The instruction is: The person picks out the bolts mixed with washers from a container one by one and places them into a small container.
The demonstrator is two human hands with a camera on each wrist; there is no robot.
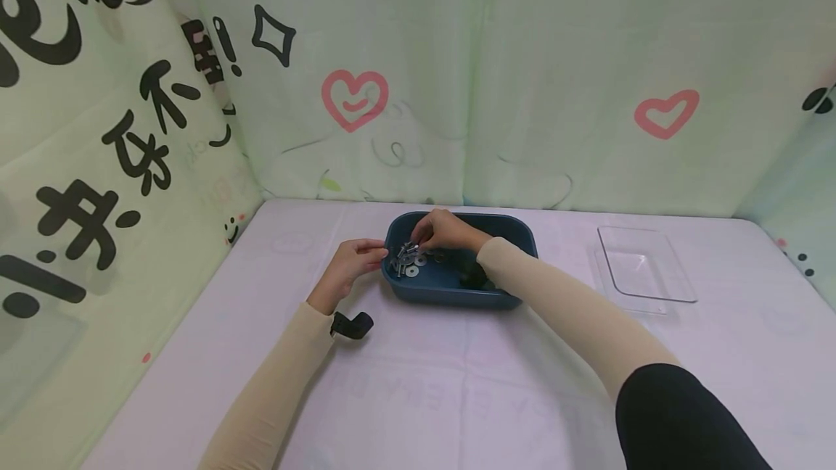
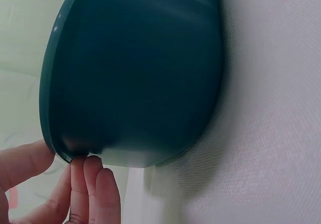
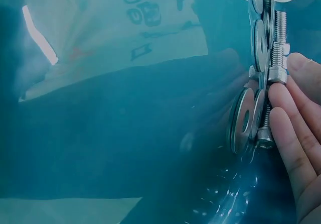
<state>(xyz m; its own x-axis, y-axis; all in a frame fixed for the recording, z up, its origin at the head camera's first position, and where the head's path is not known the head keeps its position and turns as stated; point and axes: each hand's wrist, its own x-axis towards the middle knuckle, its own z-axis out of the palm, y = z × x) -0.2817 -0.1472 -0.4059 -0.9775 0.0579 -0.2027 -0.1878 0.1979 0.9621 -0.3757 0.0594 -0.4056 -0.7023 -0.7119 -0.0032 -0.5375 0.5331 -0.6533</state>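
Note:
A dark blue plastic tub (image 1: 451, 297) stands on the cloth-covered table. My left hand (image 1: 355, 263) pinches its left rim; in the left wrist view, the fingers (image 2: 106, 194) lie against the outside wall. Inside the tub's left end is a heap of metal socket-head bolts (image 3: 265, 136) and flat washers (image 3: 243, 121). My right hand (image 1: 447, 231) reaches over the tub into this heap. Its thumb and fingertips (image 3: 282, 96) close around the head of one bolt (image 3: 277, 66). Whether that bolt is lifted clear of the others cannot be seen.
A clear, shallow plastic tray (image 1: 643, 267) sits to the right of the tub. A black object (image 1: 473, 278) lies in the tub, partly behind the right forearm. Printed cloth walls (image 1: 555, 56) rise behind the table and at both sides.

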